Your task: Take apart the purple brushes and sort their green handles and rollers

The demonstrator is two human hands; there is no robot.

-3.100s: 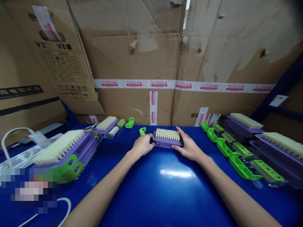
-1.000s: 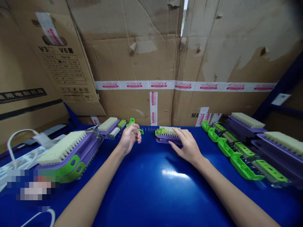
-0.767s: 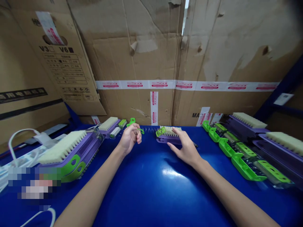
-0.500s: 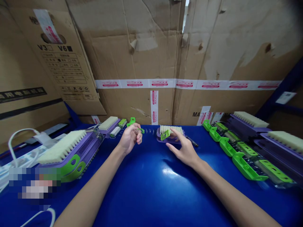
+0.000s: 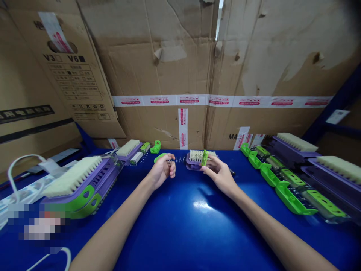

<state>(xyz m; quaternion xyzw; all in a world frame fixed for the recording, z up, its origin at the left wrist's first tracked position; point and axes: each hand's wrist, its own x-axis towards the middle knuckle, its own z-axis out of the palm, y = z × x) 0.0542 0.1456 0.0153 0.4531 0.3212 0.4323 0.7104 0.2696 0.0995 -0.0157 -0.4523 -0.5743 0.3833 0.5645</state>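
Near the middle of the blue table (image 5: 175,222), my left hand (image 5: 163,172) has its fingertips pinched on a tiny shiny piece that looks like a metal spring (image 5: 170,160). A green plastic part (image 5: 159,157) shows just behind that hand, partly hidden by it. To its right, several thin metal springs (image 5: 180,159) lie in a row. My right hand (image 5: 221,174) holds a small green plastic piece (image 5: 205,158) upright between thumb and fingers. Right behind that piece rests a purple brush head (image 5: 192,166) with cream bristles, partly covered by the hand.
Purple brush units (image 5: 76,177) and a white cable (image 5: 25,157) stand at the left. Along the right run a row of green clips (image 5: 269,175), green-topped parts (image 5: 325,203) and more purple brush units (image 5: 335,177). Cardboard (image 5: 158,71) walls the back. A dark pen-like object (image 5: 231,172) lies behind my right hand.
My left hand has shifted slightly right, uncovering the green part's left side. My right fingers have closed on the green plastic piece and turned it upright.
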